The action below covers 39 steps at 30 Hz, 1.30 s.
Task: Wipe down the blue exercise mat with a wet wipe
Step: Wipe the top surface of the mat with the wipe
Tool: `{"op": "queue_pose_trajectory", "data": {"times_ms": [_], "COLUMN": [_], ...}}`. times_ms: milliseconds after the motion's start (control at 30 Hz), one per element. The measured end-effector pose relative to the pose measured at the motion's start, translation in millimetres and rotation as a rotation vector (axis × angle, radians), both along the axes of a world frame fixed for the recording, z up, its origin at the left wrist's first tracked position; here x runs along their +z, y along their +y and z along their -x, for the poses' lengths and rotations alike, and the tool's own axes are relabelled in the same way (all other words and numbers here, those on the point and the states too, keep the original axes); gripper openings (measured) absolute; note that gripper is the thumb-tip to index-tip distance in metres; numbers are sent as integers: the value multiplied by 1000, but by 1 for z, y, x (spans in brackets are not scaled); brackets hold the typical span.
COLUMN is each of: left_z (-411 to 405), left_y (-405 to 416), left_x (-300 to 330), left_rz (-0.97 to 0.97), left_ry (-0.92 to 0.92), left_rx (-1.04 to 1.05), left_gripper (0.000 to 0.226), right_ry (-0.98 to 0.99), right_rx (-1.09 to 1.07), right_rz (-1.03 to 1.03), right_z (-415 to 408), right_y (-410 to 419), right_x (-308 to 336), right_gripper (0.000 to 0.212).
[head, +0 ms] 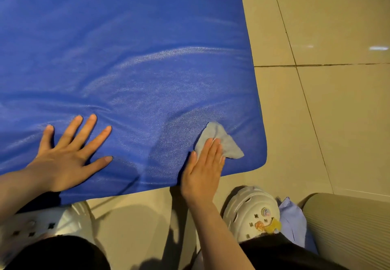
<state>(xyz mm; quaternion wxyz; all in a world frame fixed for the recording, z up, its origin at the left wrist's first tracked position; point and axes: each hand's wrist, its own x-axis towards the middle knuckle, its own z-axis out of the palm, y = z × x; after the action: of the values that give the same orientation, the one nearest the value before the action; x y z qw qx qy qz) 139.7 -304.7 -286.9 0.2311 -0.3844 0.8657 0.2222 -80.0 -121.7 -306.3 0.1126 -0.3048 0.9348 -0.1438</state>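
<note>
Nearby — wipe (221, 141) at mat (126, 58) corner

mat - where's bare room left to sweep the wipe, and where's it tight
Open: the broad stretch of blue mat beyond both hands, out to its far right corner, and the strip between the left hand and the right hand. Tight: the near right corner, where the right hand presses the wet wipe close to the edge.

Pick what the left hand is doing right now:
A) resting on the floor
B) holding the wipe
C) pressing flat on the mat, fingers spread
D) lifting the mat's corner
C: the left hand lies flat with spread fingers on the blue mat, while the right hand presses the wipe.
</note>
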Motion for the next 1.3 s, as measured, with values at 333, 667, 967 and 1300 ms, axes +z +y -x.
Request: {"op": "queue_pose_trajectory", "data": {"times_ms": [333, 667, 967, 1300], "left_z": [20, 33, 21, 61], "left_y": [-7, -15, 1, 14], "left_x": [22, 42, 22, 4], "left_rz": [-156, -298, -108, 399], "left_ry": [-307, -293, -243, 408], "left_rx": [-19, 3, -34, 360], "left_gripper": [75, 74, 75, 59], "right_ry": [-138, -125, 18, 75], "right_rx": [-588, 365, -65, 826], "right_rz": [-49, -140, -393, -8], "right_z": [65, -30, 173, 31], "right_y": [30, -13, 8, -97], "right_x": [14, 24, 18, 2], "right_gripper": [65, 67, 69, 56]}}
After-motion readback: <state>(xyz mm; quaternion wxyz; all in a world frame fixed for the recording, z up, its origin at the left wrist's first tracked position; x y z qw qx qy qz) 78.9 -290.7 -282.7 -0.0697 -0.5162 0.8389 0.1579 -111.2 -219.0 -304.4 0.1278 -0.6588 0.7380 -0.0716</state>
